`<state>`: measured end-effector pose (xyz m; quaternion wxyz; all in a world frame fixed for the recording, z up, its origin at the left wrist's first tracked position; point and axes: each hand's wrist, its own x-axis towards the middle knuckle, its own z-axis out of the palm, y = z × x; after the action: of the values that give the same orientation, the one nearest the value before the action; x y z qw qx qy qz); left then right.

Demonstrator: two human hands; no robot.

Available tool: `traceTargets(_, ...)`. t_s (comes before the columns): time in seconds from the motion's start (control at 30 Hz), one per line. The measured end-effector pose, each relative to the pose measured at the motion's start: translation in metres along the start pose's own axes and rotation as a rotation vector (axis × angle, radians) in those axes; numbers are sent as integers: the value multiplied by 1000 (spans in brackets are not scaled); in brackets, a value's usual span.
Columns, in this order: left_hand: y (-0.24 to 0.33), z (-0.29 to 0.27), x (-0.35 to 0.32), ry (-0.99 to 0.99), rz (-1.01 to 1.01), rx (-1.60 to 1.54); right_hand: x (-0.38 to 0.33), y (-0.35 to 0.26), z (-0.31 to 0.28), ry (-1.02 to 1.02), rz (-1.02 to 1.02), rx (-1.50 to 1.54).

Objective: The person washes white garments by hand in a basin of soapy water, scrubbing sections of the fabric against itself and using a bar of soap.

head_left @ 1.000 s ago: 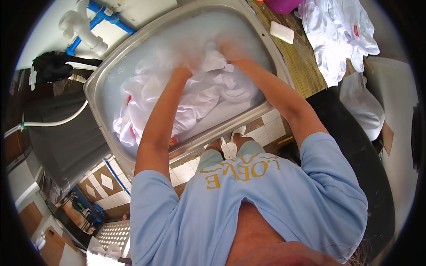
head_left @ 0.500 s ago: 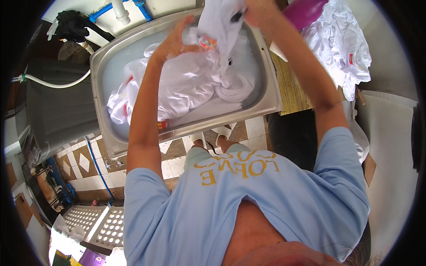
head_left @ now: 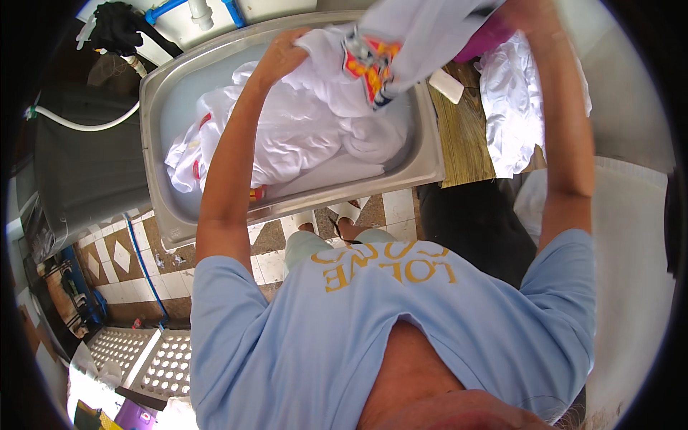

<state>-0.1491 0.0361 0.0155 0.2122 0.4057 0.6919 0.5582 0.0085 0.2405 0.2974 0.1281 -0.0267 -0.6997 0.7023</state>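
Stretched between my hands over the right part of the metal sink [head_left: 434, 147] is a white shirt [head_left: 423, 46] with a red, yellow and black print. My left hand [head_left: 284, 56] pinches one edge of it above the sink. At the upper right, my right hand [head_left: 529, 20] grips the other end; it is blurred, and its fingers are partly cut off by the picture's rim. Below the lifted shirt, more wet white clothes [head_left: 297, 136] with red marks lie heaped in cloudy water [head_left: 175, 107].
Right of the sink, a wooden board [head_left: 466, 143] carries a white block [head_left: 446, 86]. Beyond it lies a pile of white cloth [head_left: 510, 107], beside a purple object [head_left: 484, 41]. A white hose [head_left: 93, 127] and black gloves [head_left: 115, 29] are at the left.
My right hand has moved right and outward, drawing the shirt out of the sink and spreading its print. My left hand has closed from an open curve onto the shirt's edge.
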Motion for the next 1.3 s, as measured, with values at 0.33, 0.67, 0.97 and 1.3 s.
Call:
traceTargets(0.33, 57, 7, 29, -49, 325, 201, -33, 226, 33, -38, -152, -747)
traceTargets(0.67, -21, 15, -13, -16, -127, -664, -25, 235, -7, 160, 57, 786)
traceTargets(0.97, 48, 134, -2, 506, 373, 109, -33, 303, 56, 368, 151, 862)
traceTargets(1.3, -1, 112, 12, 588, -3, 176, -20, 370, 56, 607, 185, -92)
